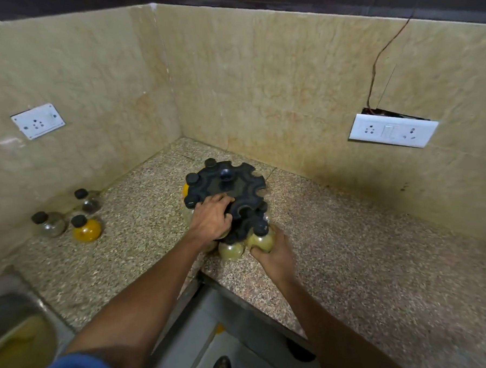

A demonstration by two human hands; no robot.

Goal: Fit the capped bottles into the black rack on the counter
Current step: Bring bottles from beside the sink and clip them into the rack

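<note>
The speckled granite counter (351, 234) runs into a corner between beige marble-look walls (272, 69). A steel sink (15, 322) occupies the lower left edge. The black rack (230, 184), a two-tier carousel with scalloped slots, stands near the counter's front edge. Several capped bottles already sit in its slots on the left and near sides.

The left hand (210, 219) rests on the upper tier, fingers bent over its near rim, gripping the rack. The right hand (273, 255) is curled round a bottle of pale powder (263, 239), which sits at a lower-tier slot on the near right.

Three bottles stand loose by the left wall, well apart from the rack: a yellow-filled one (86, 230) and two clear ones (48, 223) (87, 199).

Two white socket plates (37, 121) (392, 129) are mounted on the walls.
</note>
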